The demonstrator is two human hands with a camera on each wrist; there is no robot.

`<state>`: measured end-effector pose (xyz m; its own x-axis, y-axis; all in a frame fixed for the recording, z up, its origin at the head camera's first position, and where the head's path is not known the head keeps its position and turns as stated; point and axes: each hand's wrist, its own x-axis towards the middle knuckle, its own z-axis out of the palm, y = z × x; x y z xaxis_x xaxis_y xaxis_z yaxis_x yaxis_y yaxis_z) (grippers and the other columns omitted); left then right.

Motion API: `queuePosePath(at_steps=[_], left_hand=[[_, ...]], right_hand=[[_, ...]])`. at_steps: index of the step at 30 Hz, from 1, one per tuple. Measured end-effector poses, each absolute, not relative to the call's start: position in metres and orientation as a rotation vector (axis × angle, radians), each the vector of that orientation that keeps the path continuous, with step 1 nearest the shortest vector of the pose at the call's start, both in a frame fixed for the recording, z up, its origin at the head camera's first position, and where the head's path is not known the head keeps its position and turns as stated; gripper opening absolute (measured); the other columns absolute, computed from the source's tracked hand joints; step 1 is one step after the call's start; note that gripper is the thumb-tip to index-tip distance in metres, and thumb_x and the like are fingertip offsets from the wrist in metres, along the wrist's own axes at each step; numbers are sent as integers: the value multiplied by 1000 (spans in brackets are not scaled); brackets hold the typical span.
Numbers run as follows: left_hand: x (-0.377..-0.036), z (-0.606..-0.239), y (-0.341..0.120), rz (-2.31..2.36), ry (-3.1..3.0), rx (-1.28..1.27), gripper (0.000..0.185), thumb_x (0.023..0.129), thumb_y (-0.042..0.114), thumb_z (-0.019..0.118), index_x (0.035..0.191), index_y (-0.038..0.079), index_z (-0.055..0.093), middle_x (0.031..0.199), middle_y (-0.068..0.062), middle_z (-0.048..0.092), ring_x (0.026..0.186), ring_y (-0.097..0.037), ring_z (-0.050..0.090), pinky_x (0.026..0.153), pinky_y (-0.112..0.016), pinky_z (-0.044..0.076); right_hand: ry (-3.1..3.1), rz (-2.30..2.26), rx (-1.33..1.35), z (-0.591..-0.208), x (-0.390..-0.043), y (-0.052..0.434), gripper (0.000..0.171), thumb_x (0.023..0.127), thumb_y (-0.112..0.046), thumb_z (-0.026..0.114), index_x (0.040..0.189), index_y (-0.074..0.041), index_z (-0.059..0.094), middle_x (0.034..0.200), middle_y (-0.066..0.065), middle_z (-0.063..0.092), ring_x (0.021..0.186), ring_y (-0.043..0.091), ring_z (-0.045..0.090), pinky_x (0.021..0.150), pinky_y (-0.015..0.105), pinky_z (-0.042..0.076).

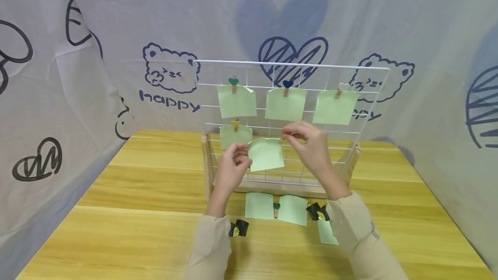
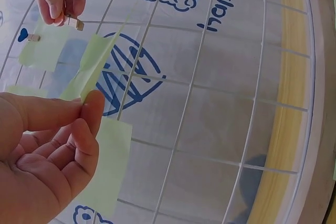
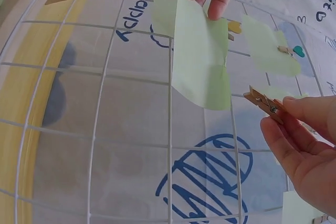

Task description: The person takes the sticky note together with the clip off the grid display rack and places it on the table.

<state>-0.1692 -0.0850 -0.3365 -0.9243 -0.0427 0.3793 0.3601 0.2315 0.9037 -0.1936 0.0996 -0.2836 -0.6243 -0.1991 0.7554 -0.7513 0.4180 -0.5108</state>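
Head view shows the left hand (image 1: 232, 165) raised, pinching a green note (image 1: 266, 154) against the wire grid (image 1: 369, 98), while the right hand (image 1: 309, 144) beside it pinches a wooden clip (image 3: 262, 102).

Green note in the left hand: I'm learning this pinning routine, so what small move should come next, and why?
Probably bring the wooden clip over to the green note's top edge and the grid wire behind it. The left hand pinches the note against the grid, unclipped, while the right hand pinches the clip just beside it, apart from the paper.
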Motion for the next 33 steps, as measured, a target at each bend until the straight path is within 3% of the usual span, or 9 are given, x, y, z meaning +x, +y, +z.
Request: queuePosePath(at_steps=[13,18,26,33], left_hand=[[-163,-344,-99,-1693,-2222,-202,28,75,-11,59,102,-4,58,90,-16,61,74,-24,59,67,-31,51],[-161,-348,-106,-1701,-2222,-203,27,76,-11,59,102,-4,58,89,-16,61,74,-25,58,66,-31,50],[-159,-354,-112,-1702,-2257,-190,27,76,-11,59,103,-4,58,88,-15,61,73,-24,57,63,-28,49],[-156,-362,-123,-1708,-2308,-170,26,76,-11,59,101,-3,60,89,-13,61,75,-23,56,64,-29,49]], right_hand=[[-2075,1274,816,-294,-185,87,12,72,14,65,83,10,64,83,18,64,74,27,62,67,29,52],[-2079,1306,819,-309,-191,88,13,72,13,66,84,7,65,83,15,64,74,24,62,67,23,51],[-2075,1407,848,-324,-190,82,12,73,11,66,84,8,66,82,16,65,74,27,62,65,30,52],[-2151,1403,810,-337,-188,78,13,74,7,67,87,6,67,83,15,66,73,24,63,63,25,52]])
